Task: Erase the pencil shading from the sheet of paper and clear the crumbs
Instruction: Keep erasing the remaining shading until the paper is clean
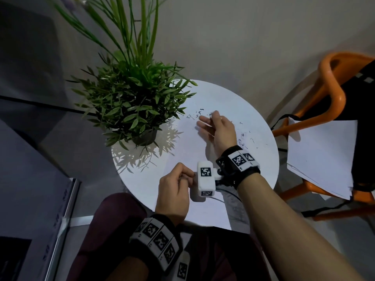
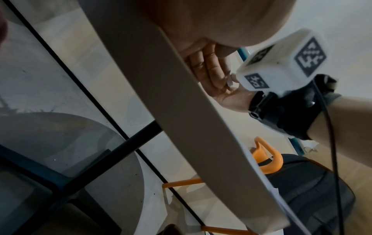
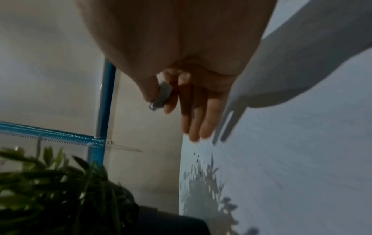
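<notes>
Head view: the right hand (image 1: 218, 128) is stretched over the white sheet of paper (image 1: 182, 159) on the round table (image 1: 253, 102), thumb and forefinger pinching a small eraser, the other fingers straight. Dark crumbs (image 1: 195, 115) lie just beyond its fingertips and also to its right (image 1: 246, 138), towards the table's far and right edge. The left hand (image 1: 176, 189) sits curled at the near edge, apparently pinning the sheet; the right is much the nearer to the crumbs.
Left wrist view: the table edge (image 2: 181, 111) crosses the picture; the left hand's fingers (image 2: 209, 70) are bent over it, and what they hold cannot be told.
Right wrist view: the eraser (image 3: 163, 95) is pinched at the thumb, the straight fingers (image 3: 197, 120) point down at the paper, with crumbs (image 3: 196, 156) just past them, near the plant (image 3: 60, 190).
Judgement: a sweep away from the body would clear them.
</notes>
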Motion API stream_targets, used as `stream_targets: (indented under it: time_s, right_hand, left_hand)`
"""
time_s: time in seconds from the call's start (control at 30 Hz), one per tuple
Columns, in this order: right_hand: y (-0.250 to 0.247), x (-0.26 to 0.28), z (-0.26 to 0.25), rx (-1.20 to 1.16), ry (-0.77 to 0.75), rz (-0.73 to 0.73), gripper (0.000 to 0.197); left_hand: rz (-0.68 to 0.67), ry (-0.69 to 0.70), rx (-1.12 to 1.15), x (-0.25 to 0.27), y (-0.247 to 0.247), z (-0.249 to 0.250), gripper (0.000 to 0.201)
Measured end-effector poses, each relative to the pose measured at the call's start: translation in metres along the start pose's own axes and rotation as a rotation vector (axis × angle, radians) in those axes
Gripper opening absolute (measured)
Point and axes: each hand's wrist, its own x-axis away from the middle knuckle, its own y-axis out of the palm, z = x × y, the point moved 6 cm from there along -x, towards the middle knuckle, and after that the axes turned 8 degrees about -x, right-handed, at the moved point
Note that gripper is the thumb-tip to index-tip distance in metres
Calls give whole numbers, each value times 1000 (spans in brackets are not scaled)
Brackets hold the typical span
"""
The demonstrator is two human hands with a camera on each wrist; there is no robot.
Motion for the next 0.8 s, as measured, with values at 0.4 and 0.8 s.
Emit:
stream_targets:
  time_s: [0.4,0.8]
  right_hand:
    - [-13,14,-12,-8,-58,42,25]
    - [-100,105,9,587,-20,-157,32]
  left_hand:
    - [19,-71,127,-2,-2,-7,28]
    - [131,-113,86,-5,-53,10,32]
